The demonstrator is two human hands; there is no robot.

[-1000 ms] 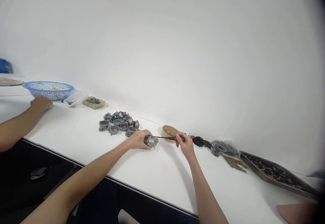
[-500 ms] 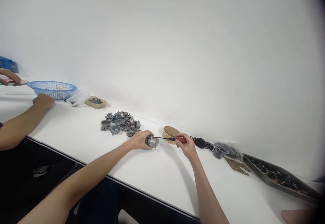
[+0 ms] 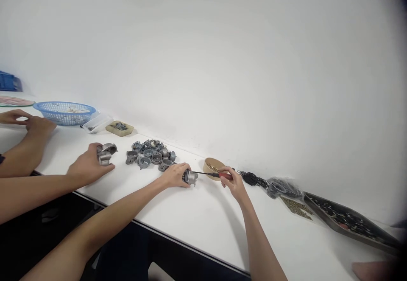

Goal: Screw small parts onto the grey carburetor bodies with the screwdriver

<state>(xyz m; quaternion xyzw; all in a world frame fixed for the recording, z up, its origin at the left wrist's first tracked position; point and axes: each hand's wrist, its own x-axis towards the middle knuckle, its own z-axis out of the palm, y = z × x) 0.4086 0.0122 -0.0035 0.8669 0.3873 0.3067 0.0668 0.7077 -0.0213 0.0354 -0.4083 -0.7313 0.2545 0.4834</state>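
My left hand (image 3: 174,175) is closed around a small grey metal housing (image 3: 190,177) that rests on the white table (image 3: 197,217). My right hand (image 3: 234,184) grips the red handle of a screwdriver (image 3: 213,173); its thin shaft runs left and its tip meets the housing. A tan bowl (image 3: 213,167) with small brass parts stands just behind the screwdriver. A pile of grey metal castings (image 3: 150,153) lies to the left of my left hand.
A co-worker's hand (image 3: 89,166) holds a grey casting (image 3: 106,152) left of the pile; two more hands (image 3: 30,124) rest further left. A blue basket (image 3: 65,112), clear box (image 3: 97,122) and tan tray (image 3: 120,127) line the wall. Black rings (image 3: 252,178), brass bits (image 3: 296,207) and dark tray (image 3: 346,221) lie right.
A co-worker's hand has come in from the left and now holds a grey casting beside the pile. The far-left hands drew back toward the table edge. My own hands have barely moved.
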